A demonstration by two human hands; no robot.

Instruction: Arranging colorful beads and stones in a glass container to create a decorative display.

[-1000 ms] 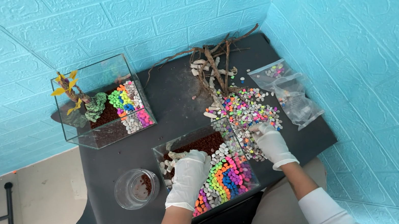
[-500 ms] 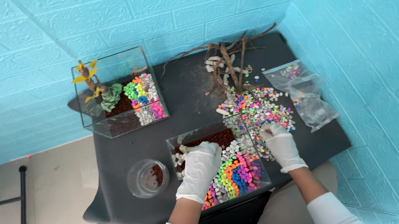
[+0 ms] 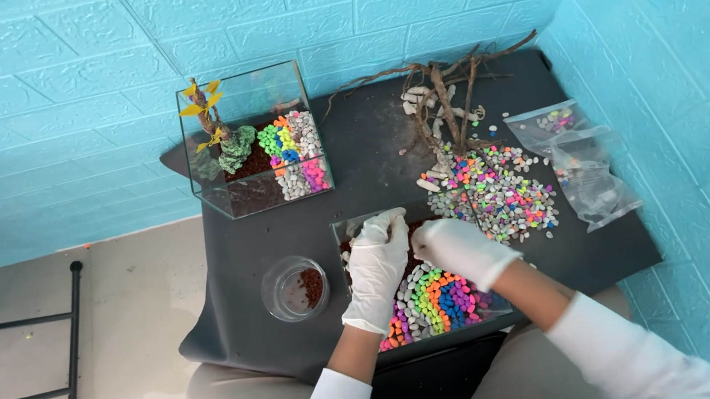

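A dark desk (image 3: 366,148) is seen from above, set into a corner of turquoise brick-patterned wall. At the lower centre of the frame, a glass tank (image 3: 426,286) is placed at the desk's near edge; brown soil is held in its far part and arched bands of coloured pebbles (image 3: 437,298), bordered by white ones, in its near part. Both hands are gloved in white and are lowered into this tank. The left hand (image 3: 377,265) is laid over the tank's left side, its fingertips curled at the far rim; whether anything is held in its grip cannot be told. The right hand (image 3: 462,249) is set just beside it, over the soil, with the fingers bent downward; its grip cannot be told either. To the right of the tank, a loose heap of mixed pebbles (image 3: 496,195) is spread on the desk, with dry branches (image 3: 446,91) above it and clear plastic bags (image 3: 578,161) at the right edge. In the upper left of the desk, a second glass tank (image 3: 251,140) with small plants and pebble rows is seen. A small round glass jar (image 3: 294,288) is placed left of the near tank.
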